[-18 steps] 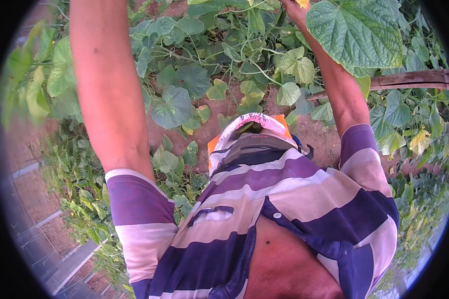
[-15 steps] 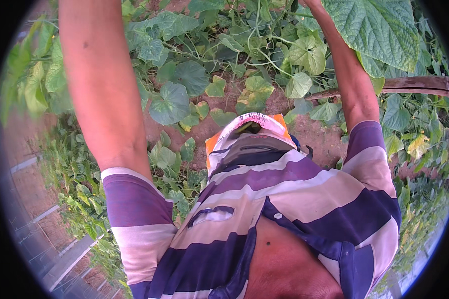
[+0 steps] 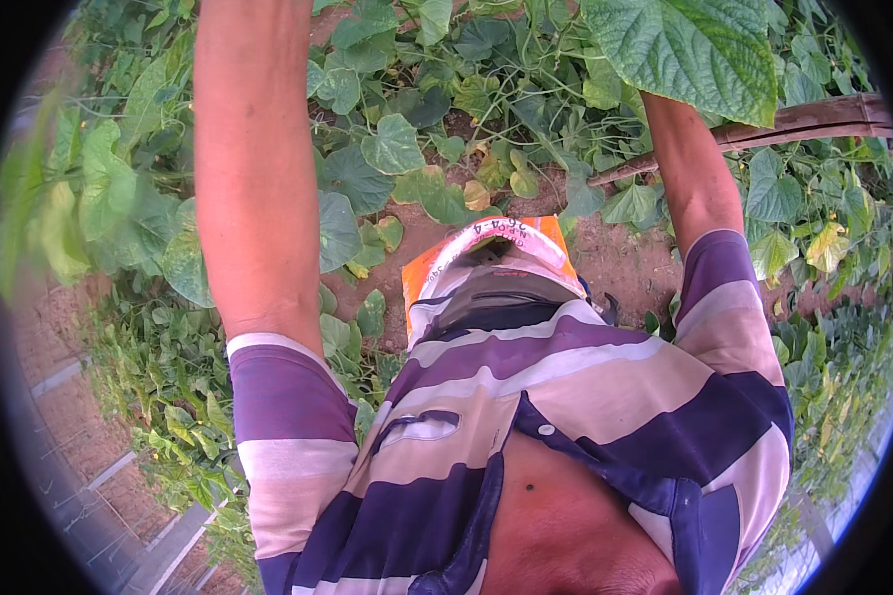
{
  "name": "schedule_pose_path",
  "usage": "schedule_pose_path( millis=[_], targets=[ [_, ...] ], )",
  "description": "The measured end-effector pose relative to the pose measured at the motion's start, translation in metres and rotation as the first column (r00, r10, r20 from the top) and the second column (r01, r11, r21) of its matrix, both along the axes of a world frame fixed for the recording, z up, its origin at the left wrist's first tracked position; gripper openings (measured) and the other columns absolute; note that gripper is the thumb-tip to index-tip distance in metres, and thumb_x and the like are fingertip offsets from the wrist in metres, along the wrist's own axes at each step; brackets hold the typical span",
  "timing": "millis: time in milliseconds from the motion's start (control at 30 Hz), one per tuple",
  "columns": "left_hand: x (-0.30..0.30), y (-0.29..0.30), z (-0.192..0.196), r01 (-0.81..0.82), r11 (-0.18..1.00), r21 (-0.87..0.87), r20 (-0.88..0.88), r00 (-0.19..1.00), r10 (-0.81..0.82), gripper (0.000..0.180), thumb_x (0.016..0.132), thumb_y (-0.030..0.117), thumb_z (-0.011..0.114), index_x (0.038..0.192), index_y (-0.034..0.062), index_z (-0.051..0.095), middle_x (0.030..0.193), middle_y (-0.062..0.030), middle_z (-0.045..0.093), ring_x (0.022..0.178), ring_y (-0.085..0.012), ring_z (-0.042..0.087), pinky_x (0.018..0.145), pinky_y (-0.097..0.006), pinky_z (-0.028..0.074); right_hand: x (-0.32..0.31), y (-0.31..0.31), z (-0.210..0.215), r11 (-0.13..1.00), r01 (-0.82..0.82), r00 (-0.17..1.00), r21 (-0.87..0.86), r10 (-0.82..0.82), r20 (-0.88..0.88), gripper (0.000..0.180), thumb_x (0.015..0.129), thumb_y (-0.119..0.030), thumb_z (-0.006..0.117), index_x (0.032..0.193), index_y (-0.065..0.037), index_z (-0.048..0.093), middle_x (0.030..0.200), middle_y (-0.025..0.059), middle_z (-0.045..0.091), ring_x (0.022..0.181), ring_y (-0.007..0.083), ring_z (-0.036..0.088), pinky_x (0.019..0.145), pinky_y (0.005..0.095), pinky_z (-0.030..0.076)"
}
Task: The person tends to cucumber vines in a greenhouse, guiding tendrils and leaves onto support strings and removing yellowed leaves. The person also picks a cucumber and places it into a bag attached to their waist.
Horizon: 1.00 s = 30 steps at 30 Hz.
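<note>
My left forearm point(image 3: 258, 169) stretches up past the top edge, so my left hand is out of view. On the right, my forearm point(image 3: 697, 174) reaches up behind a large green leaf point(image 3: 685, 55), and no part of that hand shows. Vines with broad lobed leaves point(image 3: 392, 146) spread in front of me, between and beyond the arms. At my waist hangs an orange and white bag point(image 3: 568, 238) with its mouth open; its contents are too dark to make out.
A wooden pole point(image 3: 814, 121) slants across the right side, partly behind my right arm. Reddish soil point(image 3: 615, 258) shows under the vines. Yellowed leaves point(image 3: 828, 246) hang at the right. Pale strips point(image 3: 60, 377) cross the ground at the lower left.
My left forearm has shifted right in the view. My right forearm is now more covered by the large leaf, which sits further left and higher. The bag is nearly unmoved.
</note>
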State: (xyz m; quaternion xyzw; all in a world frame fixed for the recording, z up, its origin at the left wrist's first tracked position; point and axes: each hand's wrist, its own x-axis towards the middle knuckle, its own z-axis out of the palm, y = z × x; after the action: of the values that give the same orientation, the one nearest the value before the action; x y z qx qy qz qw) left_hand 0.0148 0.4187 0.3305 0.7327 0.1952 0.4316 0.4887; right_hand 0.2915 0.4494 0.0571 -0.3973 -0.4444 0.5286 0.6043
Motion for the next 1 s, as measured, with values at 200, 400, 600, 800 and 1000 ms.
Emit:
schedule_pose_path(
  millis=[200, 400, 600, 800, 1000],
  targets=[
    [0.029, 0.001, -0.157, 0.107, 0.988, -0.115, -0.02, 0.994, -0.11, 0.036, 0.107, 0.038, 0.054, 0.11, 0.005, 0.068, 0.092, -0.0058, 0.072, 0.081, -0.0133, 0.068, 0.068, -0.028, 0.052, 0.014, -0.104, -0.181, 0.863, -0.233, 0.93, -0.448, 0.062, -0.364, 0.053, 0.1, -0.052, 0.056, 0.126, -0.005, 0.064, 0.119, 0.0205, 0.069, 0.099, 0.0351, 0.069, 0.082, 0.0449, 0.06],
    [0.033, -0.062, -0.343, -0.003, 0.981, -0.196, -0.218, 0.975, -0.041, 0.02, 0.099, 0.018, 0.064, 0.109, 0.0021, 0.071, 0.101, -0.0086, 0.075, 0.094, -0.0209, 0.069, 0.083, -0.039, 0.054, -0.047, -0.271, -0.292, 0.558, -0.017, 0.999, -0.829, 0.047, 0.011, 0.025, 0.095, -0.015, 0.069, 0.117, -0.003, 0.067, 0.092, 0.0095, 0.074, 0.081, 0.0175, 0.071, 0.071, 0.0316, 0.059],
    [0.037, -0.106, -0.415, -0.055, 0.721, -0.691, -0.358, 0.893, -0.274, 0.022, 0.101, 0.018, 0.063, 0.114, 0.0026, 0.071, 0.103, -0.0067, 0.075, 0.093, -0.0166, 0.068, 0.082, -0.033, 0.055, -0.055, -0.344, -0.155, 0.743, 0.347, 0.777, -0.573, 0.114, 0.619, 0.022, 0.101, -0.014, 0.063, 0.117, 0.0, 0.068, 0.091, 0.0062, 0.073, 0.079, 0.0129, 0.067, 0.07, 0.0276, 0.054],
    [0.022, -0.138, -0.417, 0.155, 0.87, -0.468, -0.273, 0.911, -0.309, 0.023, 0.096, 0.018, 0.066, 0.111, 0.0013, 0.071, 0.096, -0.0088, 0.075, 0.088, -0.0197, 0.069, 0.081, -0.036, 0.054, -0.092, -0.31, 0.001, 0.786, 0.601, 0.39, 0.141, -0.443, 0.807, 0.018, 0.094, -0.01, 0.066, 0.108, 0.001, 0.073, 0.086, 0.0112, 0.069, 0.076, 0.0266, 0.067, 0.075, 0.0357, 0.055],
    [0.02, -0.135, -0.402, 0.225, 0.902, -0.369, -0.169, 0.938, -0.303, 0.034, 0.092, 0.015, 0.069, 0.125, 0.0037, 0.067, 0.109, -0.0106, 0.074, 0.098, -0.0176, 0.067, 0.087, -0.035, 0.053, -0.064, -0.251, -0.004, 0.932, 0.21, 0.029, 0.295, -0.308, 0.951, 0.016, 0.088, -0.014, 0.069, 0.098, -0.002, 0.072, 0.09, 0.0165, 0.068, 0.087, 0.0383, 0.065, 0.081, 0.0487, 0.053]
  ],
)
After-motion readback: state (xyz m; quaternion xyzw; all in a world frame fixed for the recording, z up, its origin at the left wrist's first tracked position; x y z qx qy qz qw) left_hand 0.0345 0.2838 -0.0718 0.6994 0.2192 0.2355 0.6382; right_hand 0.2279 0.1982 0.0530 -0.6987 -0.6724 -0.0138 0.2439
